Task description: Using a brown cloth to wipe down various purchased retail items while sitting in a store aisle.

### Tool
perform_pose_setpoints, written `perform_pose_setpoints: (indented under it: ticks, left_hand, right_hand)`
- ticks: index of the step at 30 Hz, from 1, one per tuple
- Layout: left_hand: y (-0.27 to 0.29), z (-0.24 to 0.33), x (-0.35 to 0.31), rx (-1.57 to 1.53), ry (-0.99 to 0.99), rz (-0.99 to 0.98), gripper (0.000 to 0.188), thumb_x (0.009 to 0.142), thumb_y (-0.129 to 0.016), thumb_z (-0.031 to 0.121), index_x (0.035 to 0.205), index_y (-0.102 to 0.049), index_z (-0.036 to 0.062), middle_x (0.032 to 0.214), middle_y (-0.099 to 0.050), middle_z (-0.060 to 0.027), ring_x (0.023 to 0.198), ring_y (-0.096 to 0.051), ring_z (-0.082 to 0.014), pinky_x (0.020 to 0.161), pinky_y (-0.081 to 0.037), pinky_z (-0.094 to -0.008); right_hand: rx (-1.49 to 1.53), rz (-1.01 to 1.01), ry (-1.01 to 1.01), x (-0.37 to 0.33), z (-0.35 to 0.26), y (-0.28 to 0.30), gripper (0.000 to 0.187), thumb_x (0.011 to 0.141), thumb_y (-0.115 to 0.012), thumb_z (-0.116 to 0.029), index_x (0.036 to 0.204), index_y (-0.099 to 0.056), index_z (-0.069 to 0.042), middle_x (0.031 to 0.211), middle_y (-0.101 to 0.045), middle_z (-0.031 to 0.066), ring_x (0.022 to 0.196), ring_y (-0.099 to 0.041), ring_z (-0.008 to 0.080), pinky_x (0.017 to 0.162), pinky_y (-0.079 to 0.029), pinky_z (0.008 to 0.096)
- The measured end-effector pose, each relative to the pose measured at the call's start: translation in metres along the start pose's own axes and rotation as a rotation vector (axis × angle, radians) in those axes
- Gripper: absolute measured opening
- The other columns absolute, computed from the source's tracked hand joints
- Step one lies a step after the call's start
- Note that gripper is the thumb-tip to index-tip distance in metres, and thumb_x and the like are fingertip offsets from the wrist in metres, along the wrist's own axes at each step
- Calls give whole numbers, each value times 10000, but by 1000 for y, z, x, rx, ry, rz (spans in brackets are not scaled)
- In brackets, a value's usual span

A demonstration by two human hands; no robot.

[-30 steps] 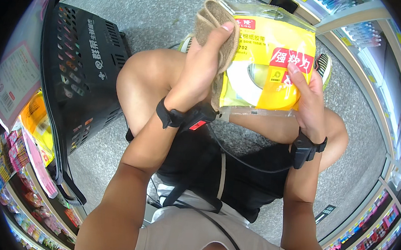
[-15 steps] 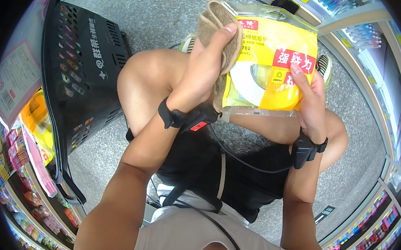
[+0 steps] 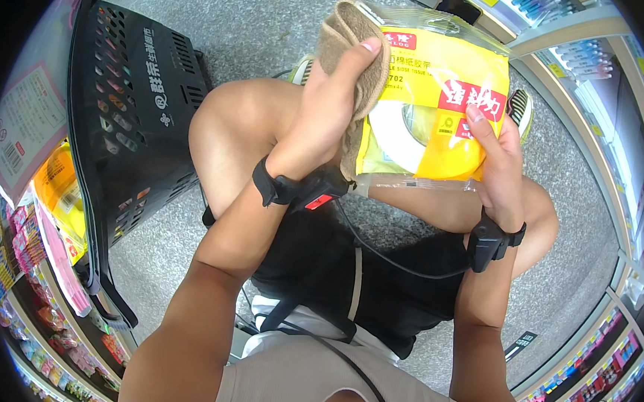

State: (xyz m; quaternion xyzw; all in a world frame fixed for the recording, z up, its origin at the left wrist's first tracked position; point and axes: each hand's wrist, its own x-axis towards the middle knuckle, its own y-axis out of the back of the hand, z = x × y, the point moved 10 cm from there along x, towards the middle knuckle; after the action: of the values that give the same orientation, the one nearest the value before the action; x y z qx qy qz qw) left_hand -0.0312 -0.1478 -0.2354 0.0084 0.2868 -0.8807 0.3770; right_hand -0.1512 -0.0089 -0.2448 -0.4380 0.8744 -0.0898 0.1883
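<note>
In the lower middle of the frame, black shorts lie below the wrists. At upper centre, the left hand pinches a folded brown cloth under its thumb, fingers hidden behind; the cloth overlaps the left edge of a yellow packet with a white roll inside. The right hand grips the packet's right side, thumb in front. Against a second ago, cloth and packet sit only slightly farther right, so the two-handed hold seems steady. Beyond, a black basket stands at left on grey floor; shelves curve along the upper right.
</note>
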Motion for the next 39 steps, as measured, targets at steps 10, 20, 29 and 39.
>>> perform_pose_setpoints:
  ticks: [10, 20, 29, 39]
  left_hand:
    - [4, -5, 4, -60, -12, 15, 384, 945, -537, 264, 1209, -517, -14, 1143, -631, -133, 1011, -638, -174, 888, -513, -307]
    - [23, 30, 0, -135, -265, 188, 297, 958, -520, 208, 1207, -494, 49, 1130, -583, -53, 1058, -559, -143, 959, -433, -325]
    - [-12, -9, -11, 153, -346, 2, 269, 1001, -440, 178, 1140, -549, -25, 1035, -620, -62, 943, -571, -121, 824, -469, -277]
    - [-43, -29, -28, -2, -86, -203, 276, 982, -475, 175, 1157, -541, -29, 1059, -610, -47, 955, -536, -89, 841, -453, -256]
  right_hand:
    - [273, 80, -130, 1, 14, 11, 401, 996, -470, -325, 1236, -499, -5, 1155, -635, 122, 996, -653, 186, 868, -532, 312]
    - [241, 253, 193, 3, -24, 40, 433, 1015, -420, -330, 1287, -445, 6, 1265, -566, 139, 1135, -583, 238, 979, -465, 391]
    - [-549, -124, 398, -21, 6, -68, 646, 957, -532, -333, 1463, -287, -15, 1507, -279, 222, 1405, -265, 349, 1129, -237, 419]
    - [-634, 45, 434, -19, 8, -45, 655, 1007, -343, -420, 1476, -200, 15, 1539, -182, 222, 1419, -206, 370, 1146, -173, 431]
